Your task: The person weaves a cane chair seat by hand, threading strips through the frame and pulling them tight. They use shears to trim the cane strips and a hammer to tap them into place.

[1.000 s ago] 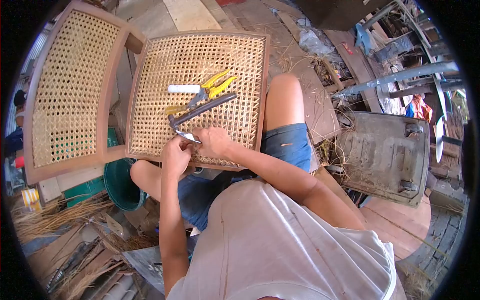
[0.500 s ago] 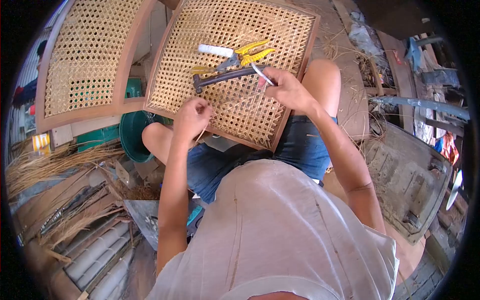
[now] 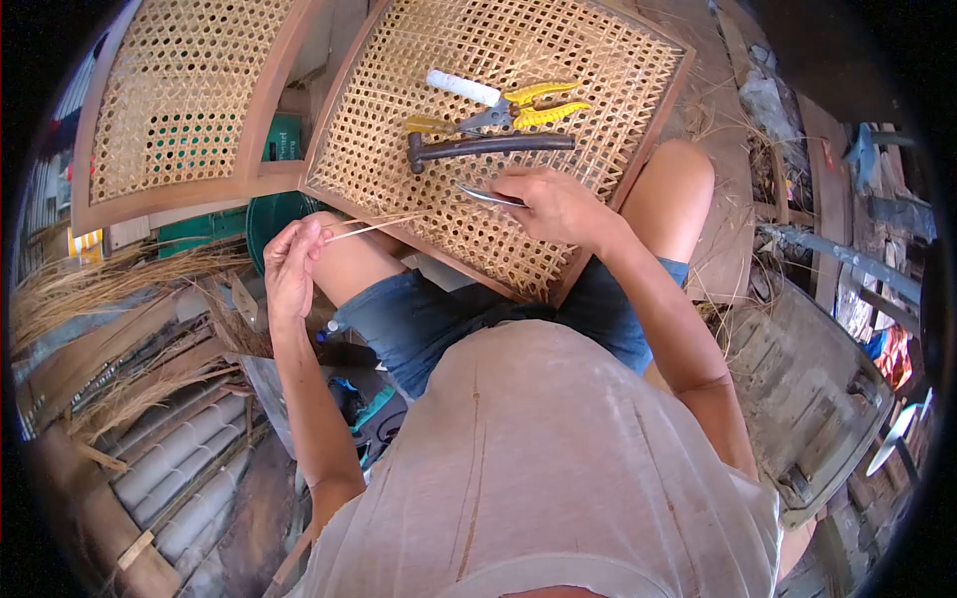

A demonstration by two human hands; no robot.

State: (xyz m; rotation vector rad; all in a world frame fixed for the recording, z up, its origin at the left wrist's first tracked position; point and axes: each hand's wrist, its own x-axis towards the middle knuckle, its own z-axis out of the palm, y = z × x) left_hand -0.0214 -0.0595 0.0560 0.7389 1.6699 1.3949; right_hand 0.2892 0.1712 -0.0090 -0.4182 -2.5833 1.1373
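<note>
A thin, pale cane strand (image 3: 364, 228) runs taut from the honeycomb-woven seat (image 3: 399, 149) to the left hand (image 3: 294, 261), whose fingers pinch it. The right hand (image 3: 553, 204) has its fingers clamped on a slim metal blade (image 3: 485, 195), just beside the dark hammer (image 3: 488, 147). Half a second ago the left hand was at the seat's rim; it is now well apart.

Two cane panels (image 3: 179, 100) (image 3: 608, 60), one hammer (image 3: 493, 146) — one pliers (image 3: 533, 102).

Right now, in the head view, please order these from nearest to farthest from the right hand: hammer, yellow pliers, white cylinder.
1. Hammer, on the woven seat just beyond the right hand.
2. Yellow pliers, behind the hammer.
3. White cylinder, farthest, toward the left.
</note>
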